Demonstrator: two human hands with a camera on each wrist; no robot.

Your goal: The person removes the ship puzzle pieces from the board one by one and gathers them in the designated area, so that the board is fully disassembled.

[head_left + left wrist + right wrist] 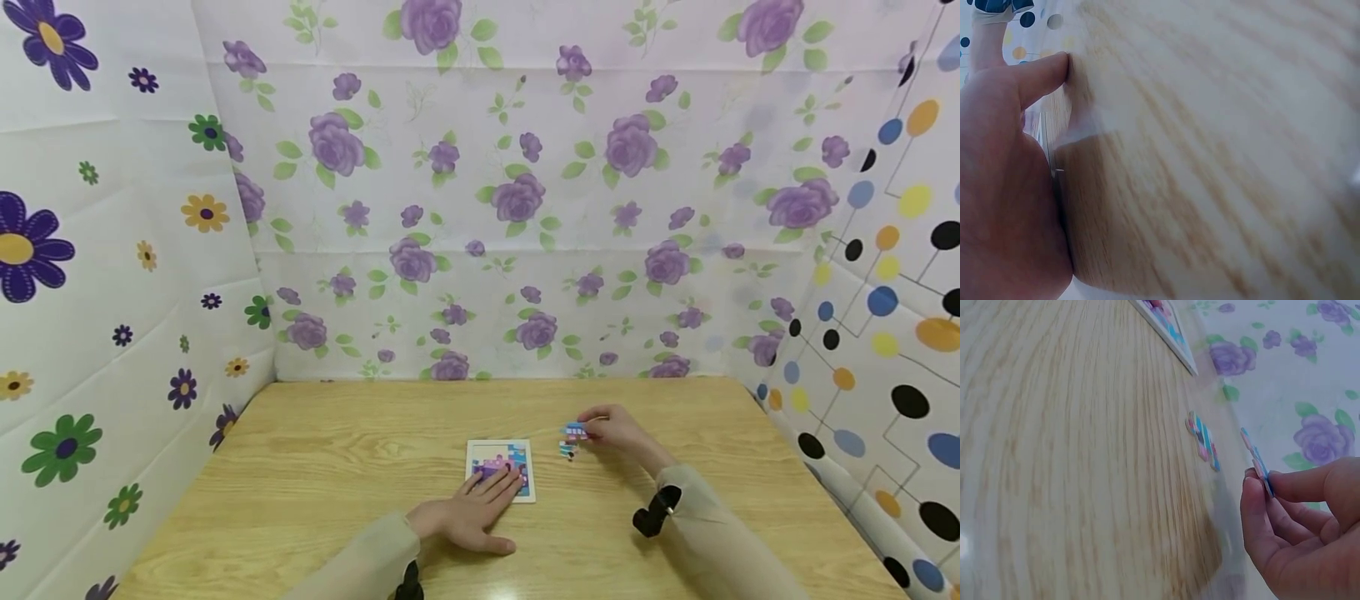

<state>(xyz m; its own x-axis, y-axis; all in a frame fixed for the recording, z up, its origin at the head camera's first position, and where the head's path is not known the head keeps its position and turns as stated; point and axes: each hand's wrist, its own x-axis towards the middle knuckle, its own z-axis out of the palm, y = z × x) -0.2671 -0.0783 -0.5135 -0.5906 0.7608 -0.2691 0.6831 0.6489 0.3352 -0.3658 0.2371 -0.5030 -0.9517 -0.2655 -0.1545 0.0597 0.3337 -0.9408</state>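
A white-framed jigsaw puzzle (pixel 486 451) lies on the table, partly filled with pink, purple and blue pieces. Across its lower part my left hand (pixel 480 508) rests flat, fingers straight and thumb spread out to the right, hiding some of the picture. To the right of the frame, my right hand (pixel 617 431) pinches a blue and pink puzzle piece (pixel 1257 461) between thumb and fingers, lifted above the table. Just below it in the head view, another striped puzzle piece (pixel 1204 442) lies on the wood.
The wooden table (pixel 337 442) meets a flowered cloth (pixel 480 208) behind. A cloth with daisies (pixel 135 250) hangs on the left, and a dotted cloth (pixel 885 333) hangs on the right. Black wrist cameras (pixel 657 511) sit on both sleeves.
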